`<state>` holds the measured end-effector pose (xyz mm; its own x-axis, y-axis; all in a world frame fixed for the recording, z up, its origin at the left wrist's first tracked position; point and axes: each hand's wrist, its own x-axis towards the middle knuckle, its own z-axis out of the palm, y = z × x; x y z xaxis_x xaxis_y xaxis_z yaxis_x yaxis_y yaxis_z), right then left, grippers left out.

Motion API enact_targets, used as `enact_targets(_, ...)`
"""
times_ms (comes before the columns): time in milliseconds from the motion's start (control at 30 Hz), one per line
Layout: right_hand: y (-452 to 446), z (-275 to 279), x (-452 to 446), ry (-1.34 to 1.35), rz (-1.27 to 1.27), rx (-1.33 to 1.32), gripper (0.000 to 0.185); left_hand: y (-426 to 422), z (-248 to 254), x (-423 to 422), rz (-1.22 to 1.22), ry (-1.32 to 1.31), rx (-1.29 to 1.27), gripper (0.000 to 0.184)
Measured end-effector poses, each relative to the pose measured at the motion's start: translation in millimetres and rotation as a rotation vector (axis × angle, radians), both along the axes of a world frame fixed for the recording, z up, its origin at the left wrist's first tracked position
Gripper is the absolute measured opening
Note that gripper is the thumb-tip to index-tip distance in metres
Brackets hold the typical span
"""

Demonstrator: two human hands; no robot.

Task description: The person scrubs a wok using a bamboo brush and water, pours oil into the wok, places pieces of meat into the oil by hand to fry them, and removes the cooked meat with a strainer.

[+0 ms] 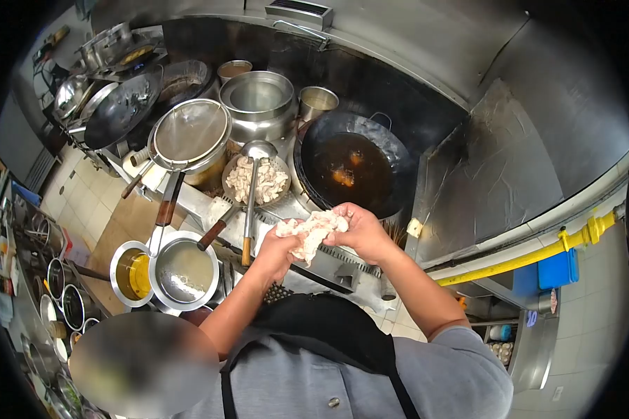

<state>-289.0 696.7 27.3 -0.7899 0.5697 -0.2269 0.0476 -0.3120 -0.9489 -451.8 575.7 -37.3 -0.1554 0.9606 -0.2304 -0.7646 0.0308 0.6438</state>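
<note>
A piece of pale, floury-coated food (313, 232) is stretched between my two hands, in front of the stove edge. My left hand (278, 249) grips its left end, and my right hand (360, 234) pinches its right end. Beyond my right hand stands a black wok (312, 167) of dark oil, where two orange-brown pieces (343, 176) float. Further left, a round strainer (284, 197) holds pale cut pieces (241, 180). A long-handled ladle (256, 181) lies across it, its wooden handle end near my left hand.
A mesh skimmer (191, 131) rests on a pot at the left, beside a large metal pot (257, 96). Nearer stand a pot of cloudy liquid (185, 271) and one with yellow liquid (138, 274). A yellow pipe (514, 262) runs along the right.
</note>
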Motion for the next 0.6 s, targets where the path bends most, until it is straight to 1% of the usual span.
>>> enact_targets(33, -5, 0, -3, -0.017, 0.018, 0.118, 0.036, -1, 4, 3, -0.007, 0.094, -0.003, 0.038)
enact_targets(67, -10, 0, -6, -0.034, 0.037, 0.234, 0.038, 2, 1, 6, -0.006, 0.096, -0.006, 0.038)
enact_targets(100, -16, 1, -7, 0.031, 0.046, 0.154, 0.038, 5, -5, 10, 0.006, 0.39, 0.079, 0.04)
enact_targets(133, -16, -2, -7, 0.033, 0.051, 0.15, 0.038, 6, -6, 13, 0.018, 0.686, 0.164, 0.042)
enact_targets(167, -13, -5, -6, -0.045, 0.092, 0.189, 0.038, 6, -5, 12, 0.025, 0.688, 0.161, 0.042)
enact_targets(200, -9, -5, -5, -0.123, 0.136, 0.233, 0.038, 7, -5, 11, 0.098, 0.901, 0.185, 0.038)
enact_targets(233, -9, 4, -5, -0.255, 0.148, 0.175, 0.034, 7, -2, 10, 0.173, 1.111, 0.205, 0.034)
enact_targets(267, -11, 7, -6, -0.255, 0.158, 0.178, 0.034, 8, 0, 9, 0.248, 1.321, 0.222, 0.03)
enact_targets(333, -17, 10, -5, -0.454, 0.124, 0.633, 0.024, 9, -3, 10, 0.238, 1.291, 0.182, 0.027)
enact_targets(367, -18, 12, -4, -0.431, 0.045, 0.772, 0.023, 10, -6, 9, 0.244, 1.277, 0.208, 0.022)
enact_targets(400, -10, 6, -2, -0.43, 0.048, 0.774, 0.023, 11, -9, 8, 0.251, 1.262, 0.235, 0.018)
enact_targets(433, 6, -4, 1, -0.303, -0.086, 0.886, 0.02, 10, -9, 7, 0.258, 1.261, 0.233, 0.018)
enact_targets(467, 18, -3, 2, -0.17, -0.222, 0.99, 0.018, 6, -11, 5, 0.168, 0.972, 0.089, 0.014)
enact_targets(500, 29, 1, 7, -0.136, -0.238, 0.754, 0.016, 2, -12, 3, 0.08, 0.679, -0.049, 0.01)
enact_targets(533, 32, 16, 10, -0.153, -0.262, 0.535, 0.018, 1, -15, 2, 0.082, 0.681, -0.05, 0.01)
enact_targets(567, 35, 31, 12, -0.166, -0.307, 0.318, 0.022, 1, -19, 2, 0.113, 0.547, -0.061, 0.009)
enact_targets(600, 52, 22, 20, -0.043, -0.301, 0.171, 0.024, 1, -23, 2, 0.142, 0.412, -0.072, 0.009)
